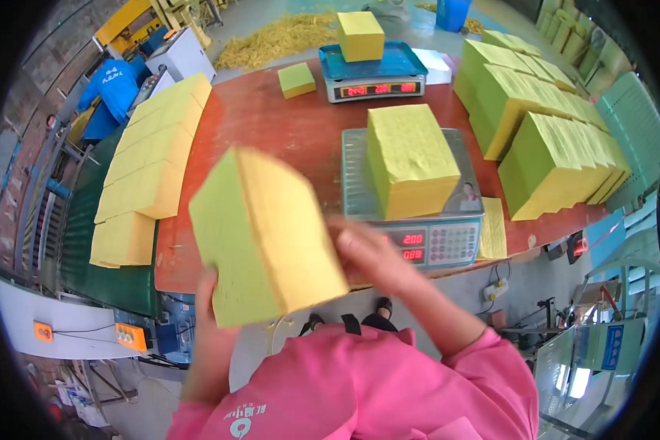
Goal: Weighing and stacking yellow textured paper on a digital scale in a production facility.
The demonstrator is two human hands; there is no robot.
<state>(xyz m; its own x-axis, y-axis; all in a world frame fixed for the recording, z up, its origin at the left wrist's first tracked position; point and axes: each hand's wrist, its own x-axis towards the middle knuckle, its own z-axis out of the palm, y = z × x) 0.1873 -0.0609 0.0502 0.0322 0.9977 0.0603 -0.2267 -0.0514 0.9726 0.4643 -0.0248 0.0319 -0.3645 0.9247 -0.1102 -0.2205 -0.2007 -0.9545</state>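
Note:
My left hand (pixel 207 293) grips a thick yellow paper stack (pixel 264 235) from below and lifts it tilted over the red table's near edge. Blurred, my right hand (pixel 370 257) rests against the stack's right side. Just right of it stands a near digital scale (pixel 433 238) with another yellow paper stack (pixel 411 158) on its pan. A far blue scale (pixel 374 73) carries a smaller yellow stack (pixel 359 35).
A small yellow block (pixel 297 79) lies on the red table (pixel 286 128). Rows of yellow stacks (pixel 150 161) line a green conveyor at left; tall stacks (pixel 543 125) fill the table's right. A person in blue (pixel 110 84) is at far left. Loose yellow shreds (pixel 275 37) cover the floor beyond.

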